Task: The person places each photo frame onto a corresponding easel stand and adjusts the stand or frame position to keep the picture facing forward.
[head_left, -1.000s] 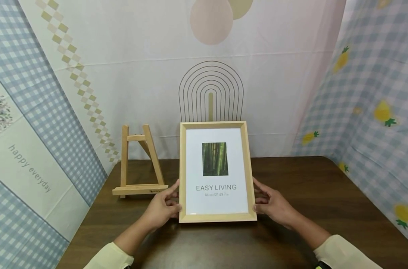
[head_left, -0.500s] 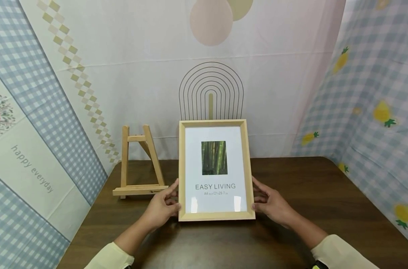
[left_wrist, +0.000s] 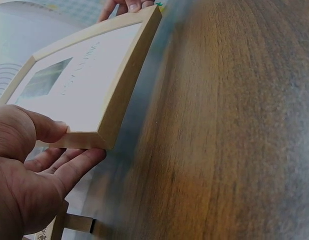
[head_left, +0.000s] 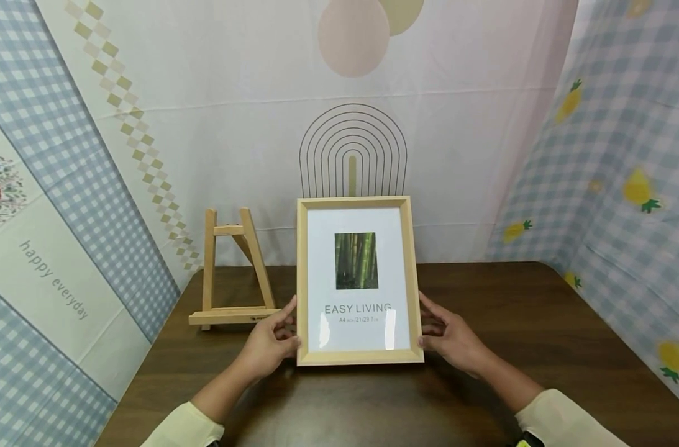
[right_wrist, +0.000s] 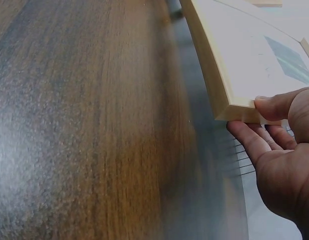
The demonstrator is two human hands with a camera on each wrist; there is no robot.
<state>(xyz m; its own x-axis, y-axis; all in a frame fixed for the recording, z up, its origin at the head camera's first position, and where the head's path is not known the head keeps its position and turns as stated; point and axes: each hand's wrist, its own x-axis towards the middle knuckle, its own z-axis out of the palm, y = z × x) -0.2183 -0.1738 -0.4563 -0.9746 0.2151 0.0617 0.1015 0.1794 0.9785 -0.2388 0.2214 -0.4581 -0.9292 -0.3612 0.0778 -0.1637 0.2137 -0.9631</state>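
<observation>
A light wood picture frame (head_left: 359, 358), with a bamboo picture and the words EASY LIVING behind its glazing, is held upright and leaning back slightly, centred before me. My left hand (head_left: 269, 347) grips its lower left side, thumb on the front edge and fingers behind. On the opposite side my right hand (head_left: 456, 344) grips it the same way. In the left wrist view the left thumb lies on the frame's rim (left_wrist: 82, 138). The right wrist view shows the right thumb at the frame's lower corner (right_wrist: 229, 111), fingers under its side.
A small wooden easel (head_left: 235, 313) stands on the dark wood table (head_left: 512, 310), left of the frame and close to my left hand. A white cloth backdrop (head_left: 456, 155) hangs behind the table, with checked cloth (head_left: 624, 186) at the right.
The frame has tilted and risen very slightly between my hands, and bright reflections have appeared on its lower glazing. Both hands keep their hold, and the easel stays put.
</observation>
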